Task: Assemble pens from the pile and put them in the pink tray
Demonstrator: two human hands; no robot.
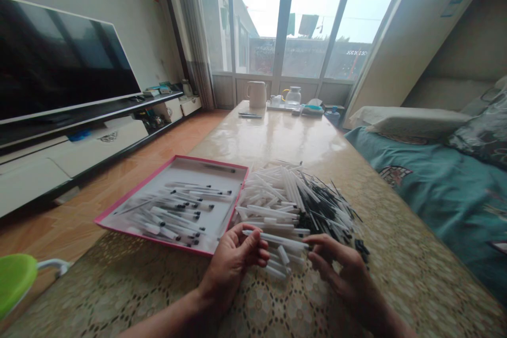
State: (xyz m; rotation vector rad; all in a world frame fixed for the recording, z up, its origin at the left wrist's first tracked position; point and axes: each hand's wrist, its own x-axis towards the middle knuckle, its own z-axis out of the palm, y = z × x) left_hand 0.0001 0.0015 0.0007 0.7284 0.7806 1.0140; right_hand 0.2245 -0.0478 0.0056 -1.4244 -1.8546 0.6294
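Observation:
My left hand (240, 251) pinches a white pen (277, 238) between thumb and fingers, the barrel pointing right. At the barrel's right end, my right hand (343, 264) has its forefinger and thumb closed about the tip, where a small dark part partly shows. Just beyond both hands lies a heap of white pen barrels (265, 195), with thin black refills (320, 195) on its right side. A few short white caps (283, 255) rest below the held pen. Small black plugs (361, 247) lie right of my right hand.
Left of the heap, a pink-rimmed shallow tray (174, 157) holds several pens with black ends. A beige jug (257, 95), a glass pitcher (293, 96) and a tissue pack (312, 108) stand at the table's far end. A green stool (16, 280) is at left, a teal-covered sofa (412, 169) at right.

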